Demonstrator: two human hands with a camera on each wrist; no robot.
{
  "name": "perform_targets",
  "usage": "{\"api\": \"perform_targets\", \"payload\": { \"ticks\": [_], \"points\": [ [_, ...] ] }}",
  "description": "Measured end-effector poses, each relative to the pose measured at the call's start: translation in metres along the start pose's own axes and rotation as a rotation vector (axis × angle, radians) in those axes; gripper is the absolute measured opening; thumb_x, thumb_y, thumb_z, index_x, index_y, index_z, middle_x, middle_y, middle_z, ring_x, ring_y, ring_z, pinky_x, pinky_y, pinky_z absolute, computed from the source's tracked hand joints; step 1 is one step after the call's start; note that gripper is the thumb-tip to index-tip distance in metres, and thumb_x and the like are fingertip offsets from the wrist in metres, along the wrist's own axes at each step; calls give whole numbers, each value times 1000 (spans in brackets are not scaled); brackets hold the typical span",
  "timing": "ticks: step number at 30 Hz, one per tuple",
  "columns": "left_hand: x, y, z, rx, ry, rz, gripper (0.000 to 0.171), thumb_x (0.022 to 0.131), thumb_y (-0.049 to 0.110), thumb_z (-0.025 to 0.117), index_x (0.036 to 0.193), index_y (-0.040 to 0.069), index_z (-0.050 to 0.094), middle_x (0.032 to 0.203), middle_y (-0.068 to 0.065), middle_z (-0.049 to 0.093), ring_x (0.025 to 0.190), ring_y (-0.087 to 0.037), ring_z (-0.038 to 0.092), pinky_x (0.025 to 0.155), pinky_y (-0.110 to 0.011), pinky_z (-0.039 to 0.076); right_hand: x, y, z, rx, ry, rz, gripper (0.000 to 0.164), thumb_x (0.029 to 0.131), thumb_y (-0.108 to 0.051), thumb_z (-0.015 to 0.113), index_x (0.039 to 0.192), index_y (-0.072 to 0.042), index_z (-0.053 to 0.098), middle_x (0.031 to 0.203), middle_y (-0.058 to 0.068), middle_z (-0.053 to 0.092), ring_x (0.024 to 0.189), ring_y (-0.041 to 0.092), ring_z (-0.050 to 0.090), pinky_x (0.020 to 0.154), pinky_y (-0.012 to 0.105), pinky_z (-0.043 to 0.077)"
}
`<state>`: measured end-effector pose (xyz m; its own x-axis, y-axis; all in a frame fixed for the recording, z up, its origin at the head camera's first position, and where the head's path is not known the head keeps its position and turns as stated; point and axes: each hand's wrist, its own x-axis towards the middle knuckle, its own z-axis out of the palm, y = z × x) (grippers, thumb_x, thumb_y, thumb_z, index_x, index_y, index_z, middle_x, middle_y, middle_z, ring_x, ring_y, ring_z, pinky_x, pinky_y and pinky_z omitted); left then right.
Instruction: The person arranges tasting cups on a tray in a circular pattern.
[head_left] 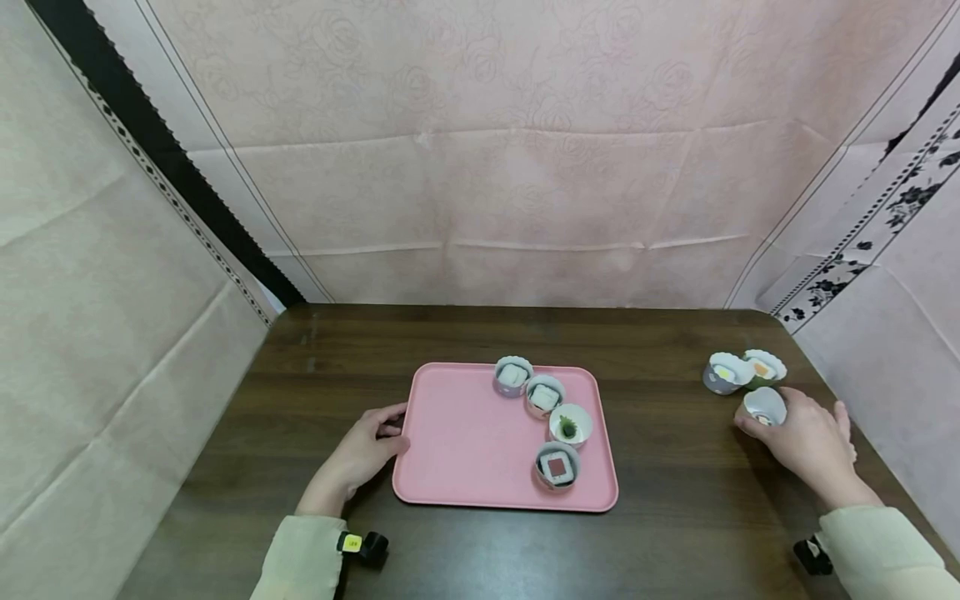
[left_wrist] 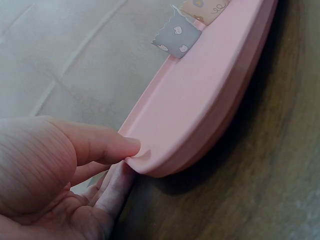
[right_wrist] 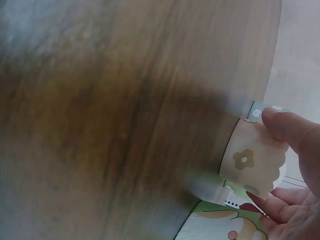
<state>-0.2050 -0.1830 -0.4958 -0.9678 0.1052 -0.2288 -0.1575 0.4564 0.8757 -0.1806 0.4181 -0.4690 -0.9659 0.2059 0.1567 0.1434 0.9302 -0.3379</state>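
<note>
My left hand pinches the left rim of a pink tray; in the left wrist view the thumb lies over the rim and fingers are beneath it. Several small paper cups stand in a line on the tray's right half, among them a cup with a green plant-like piece and one with a red square on white. At the table's right side, my right hand grips a beige paper cup with a brown flower between thumb and fingers. Its contents are mostly hidden in the head view.
Right behind the held cup stand a grey-blue paper cup and a green paper cup, side by side near the table's right edge. The dark wooden table meets pale patterned cloth at the back and sides.
</note>
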Motion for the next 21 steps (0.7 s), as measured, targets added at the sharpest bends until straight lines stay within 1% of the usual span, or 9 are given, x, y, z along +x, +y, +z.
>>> {"api": "perform_targets", "payload": {
  "ticks": [5,8,14,17,21],
  "points": [
    [1,-1,0,0,-1,6,54,88,10,67,140,15,52,134,-11,42,111,-25,51,84,-37,49,-1,-3,-1,-29,-33,13,88,81,-59,67,128,12,44,123,41,46,109,57,43,109,59,-5],
    [1,-2,0,4,-3,4,55,88,10,68,140,15,52,134,-11,42,111,-25,51,84,-37,49,-3,-4,-2,-42,-42,8,86,82,-59,65,128,10,44,123,40,47,108,58,43,109,60,-4],
    [0,-2,0,12,-4,-8,54,88,12,68,140,16,52,135,-10,41,111,-25,50,83,-36,49,-5,-8,1,-39,6,-85,76,83,-50,68,120,14,49,112,41,52,100,58,48,106,65,1],
    [0,-2,0,12,-7,-3,54,88,12,67,140,16,52,135,-10,41,111,-25,50,83,-36,49,-8,-12,1,-12,27,-107,75,84,-47,69,119,15,49,111,42,53,99,57,49,105,67,2],
    [0,-1,-1,4,-7,5,54,88,11,67,140,16,52,136,-11,41,111,-25,50,83,-37,49,-12,-23,-2,50,58,-128,72,84,-44,70,122,13,49,114,39,53,103,55,47,109,61,2]
  ]
}}
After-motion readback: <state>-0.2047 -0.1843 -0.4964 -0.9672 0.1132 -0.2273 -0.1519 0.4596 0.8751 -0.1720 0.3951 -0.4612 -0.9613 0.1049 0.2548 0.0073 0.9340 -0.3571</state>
